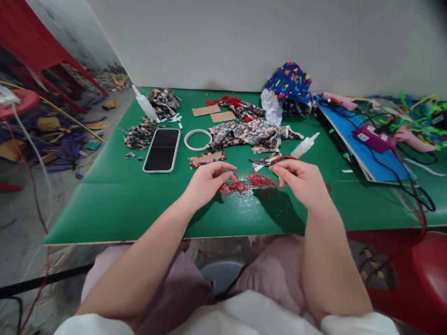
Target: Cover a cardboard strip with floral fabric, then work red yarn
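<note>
At the far left of the frame, a red stool [21, 103] stands beside the green table [115, 200]. On the table, upper left of center, a white glue bottle [145, 107] leans against a bundle of floral fabric [164, 101]; a second bundle of floral scraps [140, 134] lies below it. The smartphone [162, 151] lies flat, screen up, just right of these scraps. Next is a white ring [198, 140], lying flat. Two brown cards [206, 110] are positioned above and right of the ring; a fabric-edged card [206, 159] lies below it. The left hand [211, 184] is at center, with the index finger and thumb tips slightly apart and the lower fingertips at the red thread [261, 183]; whether they clamp it cannot be told. The thread lies in loose tangles at frame center, between both hands. Above it, crumpled floral cloth [244, 135] extends to the right. The scissors [263, 162] lie just beyond the right hand [298, 179], whose thumb and index finger are curved toward each other beside the thread; fingertip closure cannot be determined. A second glue bottle [302, 147] lies above this hand. At right, a purple device [374, 138] rests on a blue folder [363, 149].
</note>
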Available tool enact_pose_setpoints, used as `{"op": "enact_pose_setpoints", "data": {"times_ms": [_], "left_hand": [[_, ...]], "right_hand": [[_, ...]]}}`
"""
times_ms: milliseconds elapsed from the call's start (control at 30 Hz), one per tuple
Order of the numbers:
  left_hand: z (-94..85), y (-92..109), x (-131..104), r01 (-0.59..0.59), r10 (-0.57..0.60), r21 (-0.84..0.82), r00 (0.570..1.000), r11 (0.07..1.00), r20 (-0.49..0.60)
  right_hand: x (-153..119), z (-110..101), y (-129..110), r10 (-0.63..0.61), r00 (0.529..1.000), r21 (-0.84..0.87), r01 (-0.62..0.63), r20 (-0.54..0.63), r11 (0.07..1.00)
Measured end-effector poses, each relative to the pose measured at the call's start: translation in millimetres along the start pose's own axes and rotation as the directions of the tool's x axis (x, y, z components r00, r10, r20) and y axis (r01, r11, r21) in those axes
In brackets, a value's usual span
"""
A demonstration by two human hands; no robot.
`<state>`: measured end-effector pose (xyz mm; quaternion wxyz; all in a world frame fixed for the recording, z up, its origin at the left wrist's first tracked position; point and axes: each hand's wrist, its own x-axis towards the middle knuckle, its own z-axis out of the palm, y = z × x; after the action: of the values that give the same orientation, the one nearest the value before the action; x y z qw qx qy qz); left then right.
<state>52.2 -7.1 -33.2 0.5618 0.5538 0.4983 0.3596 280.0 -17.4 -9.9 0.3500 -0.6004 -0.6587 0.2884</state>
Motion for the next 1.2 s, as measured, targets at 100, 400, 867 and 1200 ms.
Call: {"op": "enact_pose_setpoints", "data": {"times_ms": [100, 400, 867, 1200], "left_hand": [[0.2, 1, 0, 0.053, -0.056, -0.069, 0.998, 0.996, -0.040], [-0.7, 1, 0, 0.055, -0.076, -0.279, 0.995, 0.959, -0.065], [10.8, 2, -8, -0.132, 0.102, -0.152, 0.976, 0.979, -0.193], [15.0, 3, -14, -0.230, 0.220, -0.196, 0.973, 0.953, -0.070]], "right_hand": [[2, 5, 2, 0.034, 0.998, 0.025, -0.033, -0.059, 0.999], [7, 12, 6, 0.100, 0.973, 0.176, -0.063, -0.206, 0.982], [-7, 73, -19, 0.233, 0.888, 0.616, -0.445, 0.396, 0.651], [-12, 88, -23, 0.209, 0.865, 0.799, -0.502, 0.457, 0.332]]}}
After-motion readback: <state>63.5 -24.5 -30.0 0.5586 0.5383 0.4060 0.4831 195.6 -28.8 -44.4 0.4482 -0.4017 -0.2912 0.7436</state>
